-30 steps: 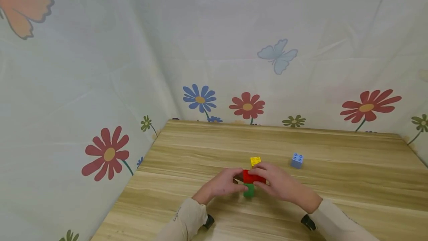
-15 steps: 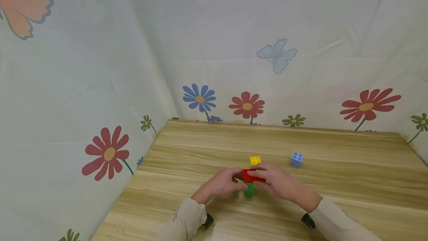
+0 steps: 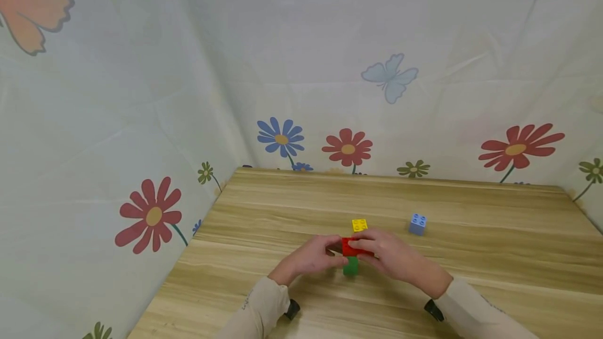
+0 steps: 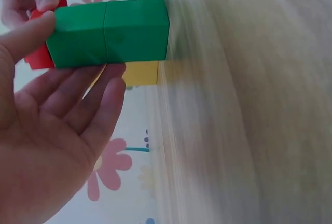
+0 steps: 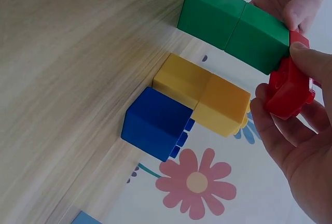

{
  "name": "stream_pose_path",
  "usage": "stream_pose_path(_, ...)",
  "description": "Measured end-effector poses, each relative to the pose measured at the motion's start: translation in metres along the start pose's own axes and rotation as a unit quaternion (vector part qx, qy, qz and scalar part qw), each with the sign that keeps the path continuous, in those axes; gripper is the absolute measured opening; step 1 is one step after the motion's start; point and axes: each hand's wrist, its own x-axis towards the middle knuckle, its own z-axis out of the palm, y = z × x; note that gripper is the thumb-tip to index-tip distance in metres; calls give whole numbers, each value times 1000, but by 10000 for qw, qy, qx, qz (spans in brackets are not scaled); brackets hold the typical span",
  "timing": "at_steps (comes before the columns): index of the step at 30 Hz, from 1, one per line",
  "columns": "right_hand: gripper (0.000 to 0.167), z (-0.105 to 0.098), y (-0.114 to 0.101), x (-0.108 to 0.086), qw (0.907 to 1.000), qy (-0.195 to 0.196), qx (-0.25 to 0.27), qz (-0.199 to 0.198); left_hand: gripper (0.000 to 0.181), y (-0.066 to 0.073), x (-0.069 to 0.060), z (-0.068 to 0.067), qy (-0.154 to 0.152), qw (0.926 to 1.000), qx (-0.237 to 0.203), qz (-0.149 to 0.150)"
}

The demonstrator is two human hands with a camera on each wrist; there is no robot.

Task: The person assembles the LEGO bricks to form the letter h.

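A red brick (image 3: 347, 247) lies across the top of two stacked green bricks (image 3: 350, 266). From the left, the left hand (image 3: 314, 256) grips this stack; in the left wrist view its thumb presses where the green bricks (image 4: 108, 33) meet the red (image 4: 40, 58), its fingers behind. My right hand (image 3: 394, 257) pinches the red part between thumb and fingers, its index finger on top. The right wrist view shows the red brick (image 5: 288, 90) with studs beside the right hand (image 5: 306, 146). The red brick's far end is partly hidden by fingers.
Behind the hands stands a yellow stack (image 3: 359, 225), two bricks high (image 5: 199, 93) in the right wrist view, with a dark blue brick (image 5: 156, 123) near it. Further right on the wooden table (image 3: 282, 203) stands a light blue brick (image 3: 417, 224). A flowered cloth (image 3: 301, 67) hangs behind.
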Motion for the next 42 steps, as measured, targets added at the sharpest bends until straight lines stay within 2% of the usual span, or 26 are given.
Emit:
stream_pose_path(6,33,1,0,0,10000,36,47,9,33,-3,-2,-4,-242,9989,-374,130)
stream_pose_path(12,33,2,3,0,9999,95,-3,-78,39,-3,-4,-7,-388,9976,-562,152)
stream_pose_path(19,33,4,4,-1,9995,200,-72,-220,38,-2,-5,-9,-370,9975,-601,12)
stream_pose_path(26,33,3,4,0,9997,120,-61,-213,36,3,-5,-10,-316,9980,-540,-130)
stream_pose_path(35,35,-1,3,2,9999,-5,96,-87,32,5,-2,-13,-372,9974,-562,-249)
stream_pose_path(42,37,-1,2,3,9984,-127,410,376,32,6,-3,-12,-328,9976,-559,-240)
